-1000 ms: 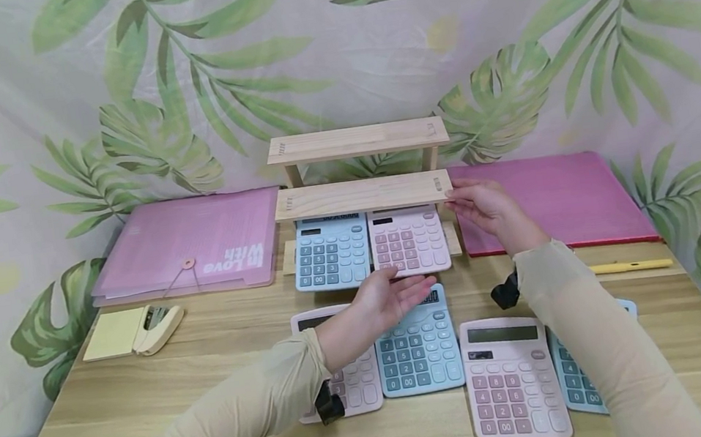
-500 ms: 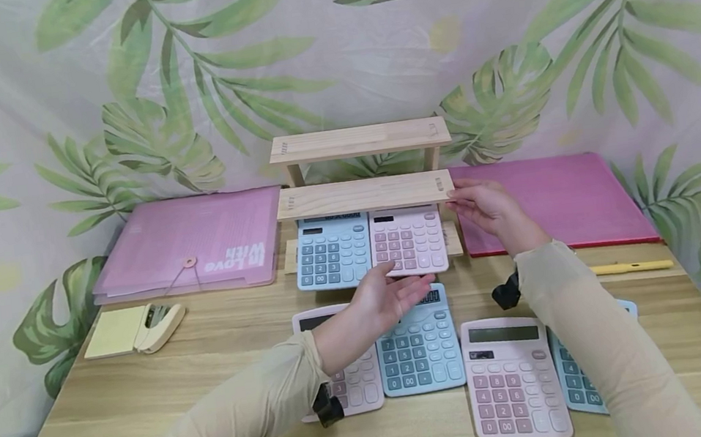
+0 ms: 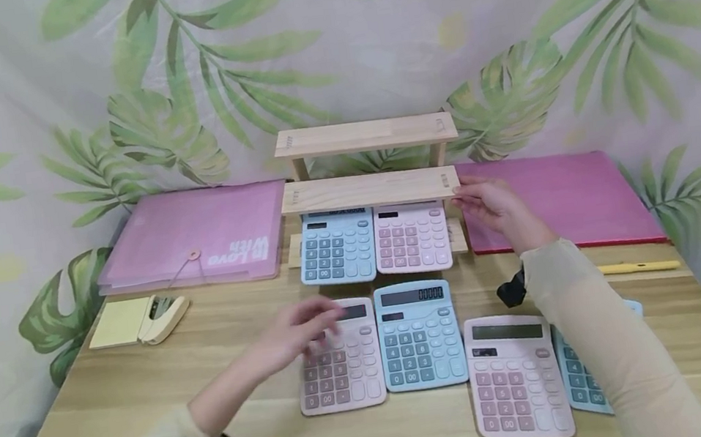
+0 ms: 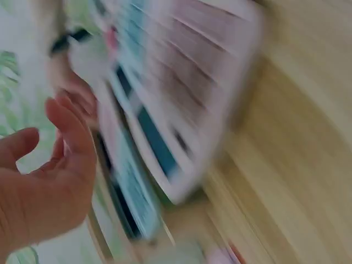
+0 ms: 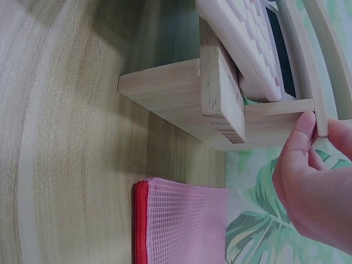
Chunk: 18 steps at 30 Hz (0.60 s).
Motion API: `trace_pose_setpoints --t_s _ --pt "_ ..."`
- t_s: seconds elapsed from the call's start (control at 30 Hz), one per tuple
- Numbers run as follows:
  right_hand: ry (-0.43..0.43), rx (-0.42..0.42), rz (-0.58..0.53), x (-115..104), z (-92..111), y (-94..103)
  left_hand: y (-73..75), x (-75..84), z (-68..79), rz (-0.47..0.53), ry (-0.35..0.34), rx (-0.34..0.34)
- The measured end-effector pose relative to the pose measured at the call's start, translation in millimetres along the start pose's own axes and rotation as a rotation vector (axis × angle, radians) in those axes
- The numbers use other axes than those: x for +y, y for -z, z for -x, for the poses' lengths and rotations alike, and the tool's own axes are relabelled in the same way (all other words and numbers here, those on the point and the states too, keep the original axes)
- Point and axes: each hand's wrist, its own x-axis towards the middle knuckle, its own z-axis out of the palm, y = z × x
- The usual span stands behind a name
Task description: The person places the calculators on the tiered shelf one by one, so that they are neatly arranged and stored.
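Note:
My right hand [image 3: 499, 210] pinches the right end of the middle board of a wooden tiered rack [image 3: 367, 190]; the right wrist view shows thumb and fingers on the board's end [image 5: 320, 118]. On the rack's lowest tier lean a blue calculator [image 3: 336, 250] and a pink calculator [image 3: 412, 240], side by side, their tops under the middle board. My left hand [image 3: 296, 335], blurred and holding nothing, hovers with loosely bent fingers over a pink calculator [image 3: 344, 374] on the table. Beside that one lies a blue calculator [image 3: 421, 338].
Nearer the front right lie another pink calculator [image 3: 519, 388] and a blue calculator [image 3: 580, 373], partly hidden by my right sleeve. A pink file folder [image 3: 193, 232] flanks the rack, with a magenta pouch [image 3: 561, 198] opposite. Sticky notes [image 3: 117, 324], a cream stapler-like item [image 3: 167, 320] and a yellow pen [image 3: 639, 267] lie about.
My left hand has left the pink calculator on the rack and moved left and toward me, uncovering the table calculators. My right hand stays on the board.

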Motion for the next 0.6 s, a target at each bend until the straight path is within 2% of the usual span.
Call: trace_pose_setpoints --t_s 0.07,0.1,0.17,0.3,0.43,0.53,0.6 --pt "-0.002 -0.012 -0.008 -0.4 0.1 0.1 13.9 -23.7 10.8 -0.213 0.022 0.158" --pt "-0.005 -0.016 -0.012 -0.3 0.2 0.3 19.0 -34.8 14.7 -0.279 0.041 0.212" --pt "-0.009 -0.017 -0.013 -1.9 1.0 0.4 25.3 -53.1 17.8 -0.349 0.067 0.260" --pt "-0.019 -0.024 -0.017 -2.0 1.8 -1.6 27.1 -74.4 16.2 -0.325 0.066 0.220" --pt "-0.021 -0.029 -0.015 -2.3 2.9 -0.4 19.3 -77.2 8.7 -0.317 0.073 0.228" --pt "-0.023 -0.026 -0.018 -2.2 3.5 -0.1 15.2 -78.7 8.6 -0.320 0.051 0.251" --pt "-0.020 -0.024 -0.018 -1.9 3.6 -0.3 13.7 -81.7 11.2 -0.283 0.036 0.250"
